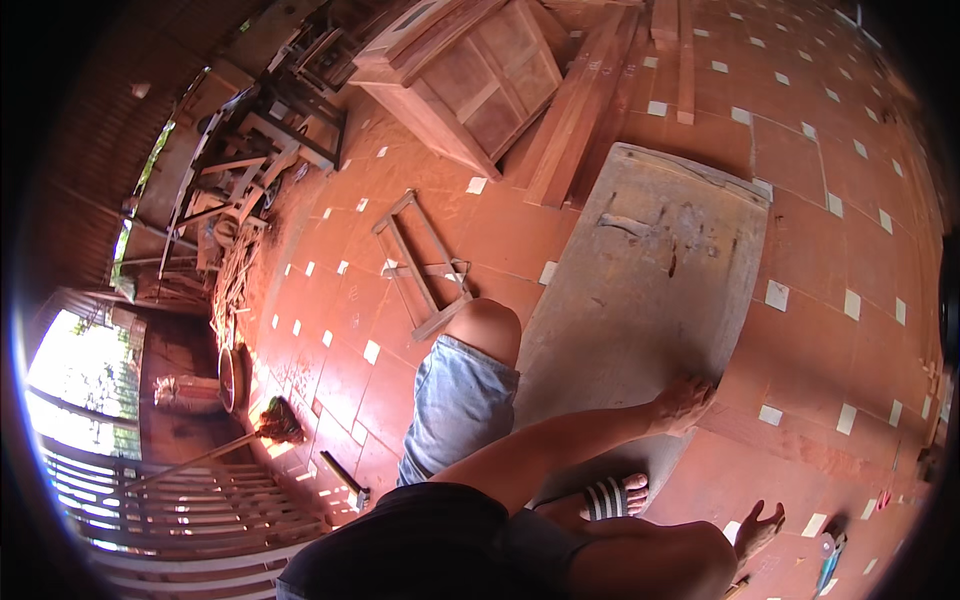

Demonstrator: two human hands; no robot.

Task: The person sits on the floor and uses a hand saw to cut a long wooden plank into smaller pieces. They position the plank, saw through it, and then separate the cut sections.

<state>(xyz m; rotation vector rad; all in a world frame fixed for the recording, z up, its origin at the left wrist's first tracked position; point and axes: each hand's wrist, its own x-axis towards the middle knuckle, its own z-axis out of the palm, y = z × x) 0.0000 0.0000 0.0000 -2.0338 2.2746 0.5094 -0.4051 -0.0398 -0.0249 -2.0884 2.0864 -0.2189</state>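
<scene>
A long, worn wooden board with dark stains and a chipped patch lies slanting across the tiled floor in front of me. My left hand is at the board's right edge, its fingers bent over that edge. Lower right, my right hand is over the floor with its fingers apart and holds nothing. Beside it lies a tool with a blue-green handle. My sandalled foot is at the board's near end, and my bent knee is by its left edge.
A wooden frame saw lies left of the board. Beyond stand a panelled wooden cabinet and long planks. Scrap wood is piled far left. A broom and a dark, bar-shaped tool lie nearer, by a slatted railing.
</scene>
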